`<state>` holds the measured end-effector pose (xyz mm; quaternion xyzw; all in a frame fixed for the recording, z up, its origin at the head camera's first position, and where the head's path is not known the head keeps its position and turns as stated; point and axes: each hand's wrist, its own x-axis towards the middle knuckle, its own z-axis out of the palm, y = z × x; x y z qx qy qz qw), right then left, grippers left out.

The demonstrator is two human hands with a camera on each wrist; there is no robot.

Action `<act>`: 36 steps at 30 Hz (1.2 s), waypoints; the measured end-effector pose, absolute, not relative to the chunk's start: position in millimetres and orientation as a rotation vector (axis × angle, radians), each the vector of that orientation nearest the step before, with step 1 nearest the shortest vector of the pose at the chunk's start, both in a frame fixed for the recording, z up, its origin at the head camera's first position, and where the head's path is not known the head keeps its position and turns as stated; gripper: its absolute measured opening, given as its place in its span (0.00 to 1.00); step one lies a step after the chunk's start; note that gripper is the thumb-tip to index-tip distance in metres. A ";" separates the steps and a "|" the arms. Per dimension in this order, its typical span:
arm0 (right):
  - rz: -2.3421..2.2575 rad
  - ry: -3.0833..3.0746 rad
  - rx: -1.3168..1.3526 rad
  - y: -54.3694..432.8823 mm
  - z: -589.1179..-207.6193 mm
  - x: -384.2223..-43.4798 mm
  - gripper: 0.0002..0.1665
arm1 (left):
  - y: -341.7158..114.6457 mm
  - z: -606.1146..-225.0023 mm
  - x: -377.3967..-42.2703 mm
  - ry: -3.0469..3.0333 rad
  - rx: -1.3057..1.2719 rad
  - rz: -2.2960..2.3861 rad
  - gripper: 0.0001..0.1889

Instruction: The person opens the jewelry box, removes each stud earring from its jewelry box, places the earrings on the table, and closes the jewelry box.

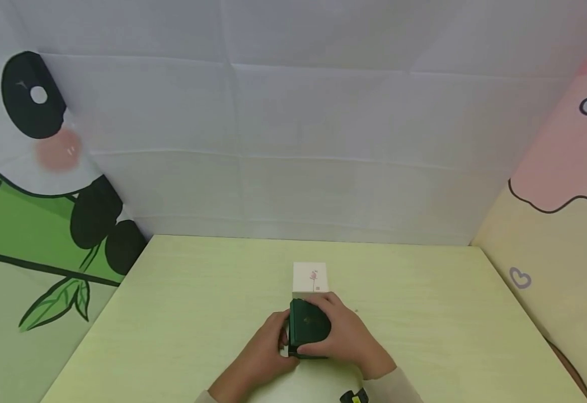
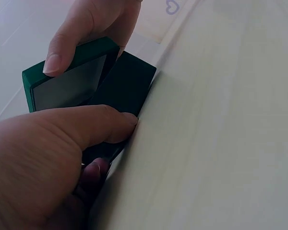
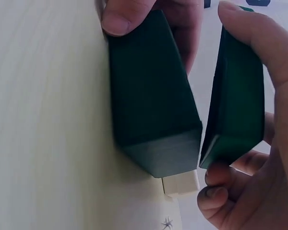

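Note:
A dark green box stands on the table, its lid (image 1: 309,322) tilted up from its base (image 3: 151,81). My left hand (image 1: 268,347) grips the base from the left, thumb along one side, as the left wrist view shows. The lid is pinched in my right hand (image 1: 346,336), thumb on one edge and fingers on the opposite one. A gap shows between lid and base in the right wrist view; I cannot tell whether a hinge joins them. The lid's pale inside shows in the left wrist view, while the base's contents are hidden.
Just behind the green box sits a white box (image 1: 309,277) with a small pink flower print. The pale yellow table (image 1: 212,291) meets a white cloth backdrop (image 1: 293,140), with cartoon-printed side panels. A black and yellow object (image 1: 355,397) lies by the right sleeve.

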<state>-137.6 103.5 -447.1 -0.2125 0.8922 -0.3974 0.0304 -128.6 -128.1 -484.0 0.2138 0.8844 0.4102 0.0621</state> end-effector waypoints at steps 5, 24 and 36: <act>-1.212 2.737 -0.667 105.6 -443.5 -137.2 0.57 | -127.3 -483.4 -128.0 2.673 0.645 1.250 0.50; -1.082 2.742 -0.771 102.9 -436.6 -134.7 0.54 | -126.8 -484.8 -126.0 2.724 0.682 1.245 0.39; -0.986 2.773 -0.722 102.6 -436.8 -134.9 0.55 | -124.6 -483.7 -127.5 2.713 0.680 1.235 0.43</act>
